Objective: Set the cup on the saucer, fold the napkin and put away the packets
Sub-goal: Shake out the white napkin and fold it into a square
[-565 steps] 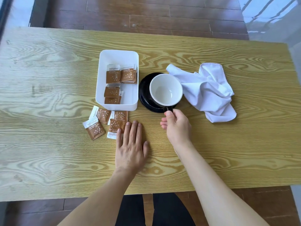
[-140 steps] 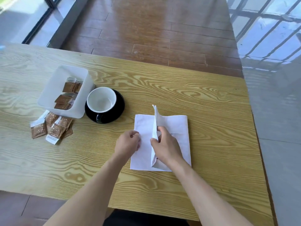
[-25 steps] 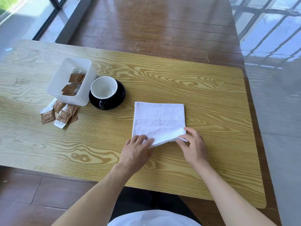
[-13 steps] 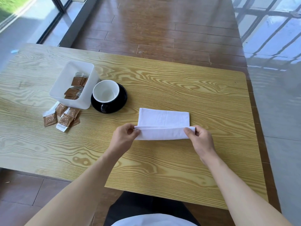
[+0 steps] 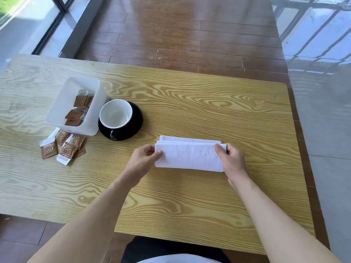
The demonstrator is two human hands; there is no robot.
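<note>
Both my hands pinch the ends of a folded white napkin [image 5: 190,156] on a wooden table [image 5: 190,103].

My left hand [image 5: 144,158] grips the napkin's left end between thumb and fingers, and my right hand [image 5: 230,158] grips its right end; the cloth lies as a long folded strip. To my left, a white-lined cup [image 5: 115,113] sits on a black saucer [image 5: 136,114], touching a white bin [image 5: 62,103] with brown packets inside. More packets [image 5: 62,147] lie loose in front of the bin.
</note>
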